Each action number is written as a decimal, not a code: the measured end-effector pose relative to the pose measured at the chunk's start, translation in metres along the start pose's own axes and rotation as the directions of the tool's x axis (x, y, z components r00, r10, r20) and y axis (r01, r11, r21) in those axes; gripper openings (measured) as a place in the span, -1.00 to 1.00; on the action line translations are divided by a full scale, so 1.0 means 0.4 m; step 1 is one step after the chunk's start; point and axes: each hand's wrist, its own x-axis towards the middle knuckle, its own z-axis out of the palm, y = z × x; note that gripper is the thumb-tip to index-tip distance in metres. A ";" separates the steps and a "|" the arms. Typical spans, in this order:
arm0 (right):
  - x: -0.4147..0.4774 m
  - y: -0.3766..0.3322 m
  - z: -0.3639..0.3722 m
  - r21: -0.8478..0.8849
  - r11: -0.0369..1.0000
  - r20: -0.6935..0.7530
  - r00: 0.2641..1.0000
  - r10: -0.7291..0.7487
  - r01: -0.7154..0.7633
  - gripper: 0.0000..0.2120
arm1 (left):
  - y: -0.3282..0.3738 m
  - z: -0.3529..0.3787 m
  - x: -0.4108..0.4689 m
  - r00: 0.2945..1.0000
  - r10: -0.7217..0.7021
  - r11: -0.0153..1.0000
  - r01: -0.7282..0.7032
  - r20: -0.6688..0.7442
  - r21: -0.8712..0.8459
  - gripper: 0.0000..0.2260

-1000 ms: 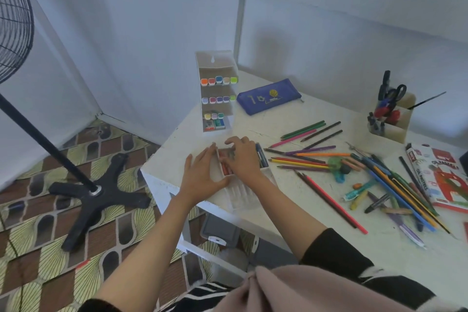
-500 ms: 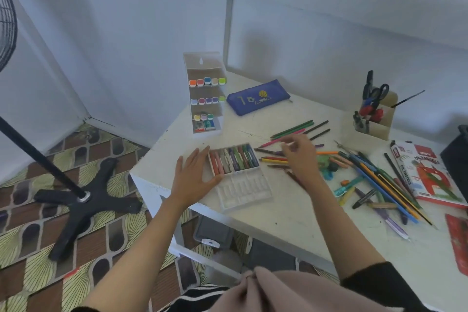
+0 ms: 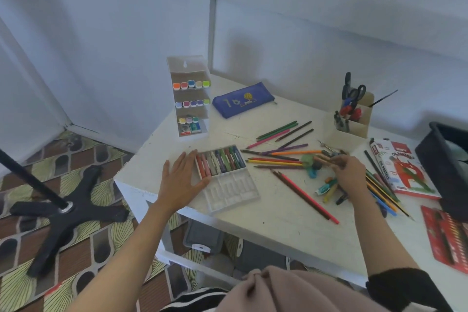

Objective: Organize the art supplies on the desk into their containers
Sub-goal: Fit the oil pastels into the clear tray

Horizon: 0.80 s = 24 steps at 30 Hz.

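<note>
An open clear pastel tray (image 3: 231,191) lies near the desk's front left corner, its far half filled with several coloured pastel sticks (image 3: 220,161). My left hand (image 3: 181,180) lies flat on the desk with straight fingers, touching the tray's left side. My right hand (image 3: 348,171) reaches into the scatter of coloured pencils (image 3: 276,159) and its fingers pinch a brownish stick (image 3: 326,159). More pencils and crayons (image 3: 329,189) lie around that hand.
A white marker rack (image 3: 188,68) and a blue pencil pouch (image 3: 243,102) stand at the back. A cardboard holder (image 3: 359,124) holds scissors. An oil-pastel box (image 3: 402,164), a red pencil pack (image 3: 448,235) and a black bin (image 3: 440,149) lie right. A fan base (image 3: 65,208) stands on the floor.
My right hand left the pastel tray and moved right into the pencil pile, where it now pinches a stick. My left hand stayed beside the tray.
</note>
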 end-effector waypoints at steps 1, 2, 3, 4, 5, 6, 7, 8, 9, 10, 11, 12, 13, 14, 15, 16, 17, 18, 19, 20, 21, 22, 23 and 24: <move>0.007 0.004 0.003 -0.018 1.000 -0.013 1.000 -0.006 0.006 -0.76 | -0.001 0.001 0.001 1.000 -0.001 1.000 0.001 0.001 -0.001 -0.11; 0.013 0.007 0.005 -0.042 0.999 -0.013 1.000 -0.015 0.015 -0.73 | -0.001 0.001 0.002 1.000 -0.001 1.000 0.001 0.003 -0.002 -0.11; 0.020 0.009 0.007 -0.073 0.997 -0.001 1.000 -0.030 0.030 -0.71 | -0.001 0.001 0.003 1.000 0.000 1.000 0.000 0.004 -0.003 -0.11; 0.026 0.011 0.008 -0.105 0.993 0.016 0.999 -0.048 0.049 -0.70 | -0.001 0.002 0.004 1.000 0.001 1.000 -0.001 0.004 -0.003 -0.12; 0.033 0.012 0.010 -0.132 0.989 0.033 0.997 -0.065 0.069 -0.69 | -0.002 0.003 0.005 1.000 0.002 1.000 -0.002 0.004 -0.002 -0.12; 0.037 0.011 0.010 -0.157 0.984 0.048 0.996 -0.073 0.080 -0.69 | -0.002 0.003 0.005 1.000 0.004 1.000 -0.004 0.001 -0.002 -0.12; 0.040 0.008 0.009 -0.174 0.981 0.061 0.995 -0.076 0.085 -0.69 | -0.003 0.003 0.005 1.000 0.004 1.000 -0.004 0.000 -0.002 -0.13; 0.041 0.004 0.007 -0.185 0.979 0.074 0.995 -0.072 0.085 -0.67 | -0.004 0.004 0.005 1.000 0.003 1.000 -0.003 -0.001 -0.003 -0.13; 0.040 0.000 0.005 -0.190 0.978 0.083 0.994 -0.067 0.082 -0.64 | -0.005 0.005 0.004 1.000 0.004 1.000 -0.004 -0.003 -0.007 -0.13; 0.040 -0.002 0.001 -0.190 0.979 0.094 0.994 -0.060 0.077 -0.61 | -0.006 0.006 0.004 1.000 0.004 1.000 -0.004 -0.008 -0.015 -0.13; 0.039 -0.003 -0.002 -0.184 0.980 0.110 0.992 -0.058 0.078 -0.59 | -0.006 0.006 0.003 1.000 0.004 1.000 -0.004 -0.013 -0.023 -0.13; 0.037 -0.006 -0.007 -0.173 0.981 0.133 0.989 -0.065 0.088 -0.58 | -0.006 0.006 0.003 1.000 0.003 1.000 -0.003 -0.014 -0.024 -0.13; 0.035 -0.008 -0.011 -0.158 0.982 0.160 0.984 -0.082 0.108 -0.60 | -0.005 0.006 0.003 1.000 0.002 1.000 -0.002 -0.013 -0.018 -0.13; 0.033 -0.009 -0.013 -0.144 0.981 0.181 0.978 -0.101 0.128 -0.63 | -0.005 0.006 0.003 1.000 0.002 1.000 -0.002 -0.013 -0.011 -0.13; 0.032 -0.008 -0.014 -0.135 0.981 0.189 0.975 -0.115 0.142 -0.65 | -0.005 0.006 0.004 1.000 0.002 1.000 -0.002 -0.013 -0.008 -0.13; 0.031 -0.007 -0.012 -0.130 0.981 0.180 0.976 -0.118 0.143 -0.67 | -0.005 0.007 0.005 1.000 0.003 1.000 -0.003 -0.015 -0.010 -0.13; 0.032 -0.004 -0.009 -0.129 0.983 0.159 0.981 -0.112 0.133 -0.69 | -0.005 0.008 0.006 1.000 0.002 1.000 -0.003 -0.016 -0.013 -0.12; 0.032 -0.002 -0.005 -0.127 0.985 0.137 0.986 -0.101 0.118 -0.71 | -0.007 0.009 0.006 1.000 0.001 1.000 -0.001 -0.017 -0.014 -0.12; 0.032 0.001 -0.001 -0.125 0.987 0.116 0.989 -0.089 0.103 -0.74 | -0.006 0.009 0.006 1.000 0.001 1.000 -0.001 -0.018 -0.013 -0.12; 0.032 0.003 0.004 -0.120 0.989 0.102 0.992 -0.080 0.092 -0.76 | -0.006 0.009 0.006 1.000 0.000 1.000 0.000 -0.020 -0.012 -0.12; 0.030 0.005 0.009 -0.113 0.990 0.091 0.993 -0.071 0.081 -0.78 | -0.005 0.009 0.006 1.000 -0.001 1.000 0.000 -0.022 -0.012 -0.12; 0.028 0.006 0.014 -0.101 0.993 0.083 0.995 -0.058 0.066 -0.79 | -0.005 0.008 0.006 1.000 0.001 1.000 -0.001 -0.023 -0.016 -0.12; 0.026 0.007 0.017 -0.091 0.994 0.075 0.996 -0.046 0.053 -0.80 | -0.004 0.008 0.005 1.000 0.003 1.000 -0.003 -0.024 -0.021 -0.12; 0.024 0.009 0.021 -0.085 0.995 0.069 0.997 -0.038 0.044 -0.81 | -0.004 0.008 0.005 1.000 0.005 1.000 -0.006 -0.025 -0.021 -0.12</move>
